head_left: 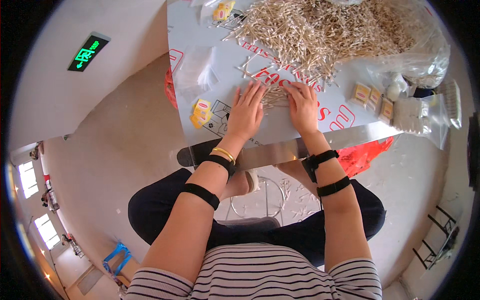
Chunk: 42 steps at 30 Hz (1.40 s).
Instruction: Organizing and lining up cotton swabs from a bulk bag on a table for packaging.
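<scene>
A small bunch of cotton swabs (274, 97) lies on the table between my two hands. My left hand (245, 112) rests palm down along the left side of the bunch, its fingers stretched forward. On the other side, my right hand (304, 107) touches the swabs with its fingers slightly bent and apart. Some swab ends by the fingertips are hidden. Just ahead, a large heap of loose cotton swabs (325, 35) spreads over the far part of the table, with stray ones scattered along its near edge.
Clear plastic bags (196, 70) and yellow-white cards (201, 114) lie at left on the printed metal tabletop (235, 52). Small yellow-labelled packs (367, 95) and bagged white bundles (412, 114) sit at right. A red bag (364, 156) hangs under the front edge.
</scene>
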Each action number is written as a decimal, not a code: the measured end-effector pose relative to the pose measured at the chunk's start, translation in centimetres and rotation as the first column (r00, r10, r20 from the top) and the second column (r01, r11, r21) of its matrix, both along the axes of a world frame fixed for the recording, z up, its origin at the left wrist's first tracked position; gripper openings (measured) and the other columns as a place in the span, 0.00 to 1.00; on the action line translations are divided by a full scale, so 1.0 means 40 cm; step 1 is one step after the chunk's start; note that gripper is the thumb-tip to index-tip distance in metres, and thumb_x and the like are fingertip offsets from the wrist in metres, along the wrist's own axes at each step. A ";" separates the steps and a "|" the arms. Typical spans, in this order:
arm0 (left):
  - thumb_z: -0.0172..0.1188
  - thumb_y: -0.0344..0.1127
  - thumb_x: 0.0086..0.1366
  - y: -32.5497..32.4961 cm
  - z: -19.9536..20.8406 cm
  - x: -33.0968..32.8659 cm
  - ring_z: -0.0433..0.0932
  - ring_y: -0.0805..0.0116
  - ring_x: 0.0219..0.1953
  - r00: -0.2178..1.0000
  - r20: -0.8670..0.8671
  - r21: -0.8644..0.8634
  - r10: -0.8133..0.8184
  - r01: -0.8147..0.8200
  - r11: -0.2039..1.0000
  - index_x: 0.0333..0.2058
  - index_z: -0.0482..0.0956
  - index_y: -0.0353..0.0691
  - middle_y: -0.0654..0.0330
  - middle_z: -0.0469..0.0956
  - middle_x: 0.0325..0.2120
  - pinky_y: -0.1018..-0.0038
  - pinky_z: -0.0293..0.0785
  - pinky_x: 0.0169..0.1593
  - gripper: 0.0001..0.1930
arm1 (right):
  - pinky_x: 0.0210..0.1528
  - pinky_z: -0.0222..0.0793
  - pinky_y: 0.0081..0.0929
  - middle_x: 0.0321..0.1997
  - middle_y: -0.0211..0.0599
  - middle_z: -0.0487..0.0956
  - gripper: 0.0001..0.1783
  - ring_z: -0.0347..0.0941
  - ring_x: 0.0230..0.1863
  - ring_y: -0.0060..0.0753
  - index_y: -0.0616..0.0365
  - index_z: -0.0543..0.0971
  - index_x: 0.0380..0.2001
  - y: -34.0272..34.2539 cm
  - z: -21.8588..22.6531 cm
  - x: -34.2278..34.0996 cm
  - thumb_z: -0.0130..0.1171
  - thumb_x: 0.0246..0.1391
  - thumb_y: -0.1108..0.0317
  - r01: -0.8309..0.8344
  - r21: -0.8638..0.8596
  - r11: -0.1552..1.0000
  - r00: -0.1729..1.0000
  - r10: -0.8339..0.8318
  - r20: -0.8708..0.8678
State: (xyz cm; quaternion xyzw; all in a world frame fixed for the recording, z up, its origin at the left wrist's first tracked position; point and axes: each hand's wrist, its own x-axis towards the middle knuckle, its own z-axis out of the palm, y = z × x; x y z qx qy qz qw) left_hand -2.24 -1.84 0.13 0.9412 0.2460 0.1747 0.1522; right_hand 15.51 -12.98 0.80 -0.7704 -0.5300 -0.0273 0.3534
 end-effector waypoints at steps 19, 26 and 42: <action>0.50 0.23 0.64 0.002 -0.001 -0.004 0.63 0.50 0.70 0.984 0.172 -0.120 0.044 -0.024 0.993 0.57 0.72 0.38 0.53 0.66 0.66 0.51 0.57 0.74 0.21 | 0.59 0.64 0.45 0.51 0.30 0.78 0.22 0.71 0.55 0.44 0.44 0.85 0.47 0.081 -0.003 0.005 0.60 0.51 0.79 -0.161 -0.041 0.986 0.986 0.159 -0.056; 0.49 0.24 0.66 0.002 0.005 0.007 0.59 0.50 0.73 0.991 0.130 -0.100 0.034 -0.021 0.995 0.64 0.68 0.40 0.53 0.61 0.71 0.51 0.55 0.75 0.26 | 0.59 0.64 0.45 0.50 0.30 0.78 0.20 0.70 0.55 0.44 0.44 0.85 0.44 0.097 -0.009 -0.009 0.60 0.50 0.79 -0.130 -0.082 0.988 0.987 0.121 -0.111; 0.58 0.28 0.59 -0.003 -0.001 0.001 0.67 0.52 0.62 0.995 0.075 -0.027 0.070 -0.068 0.997 0.63 0.71 0.41 0.54 0.69 0.57 0.51 0.57 0.72 0.30 | 0.63 0.67 0.44 0.53 0.33 0.78 0.15 0.71 0.60 0.43 0.47 0.85 0.45 0.314 0.019 0.007 0.62 0.54 0.72 -0.275 -0.110 0.955 0.958 0.282 0.056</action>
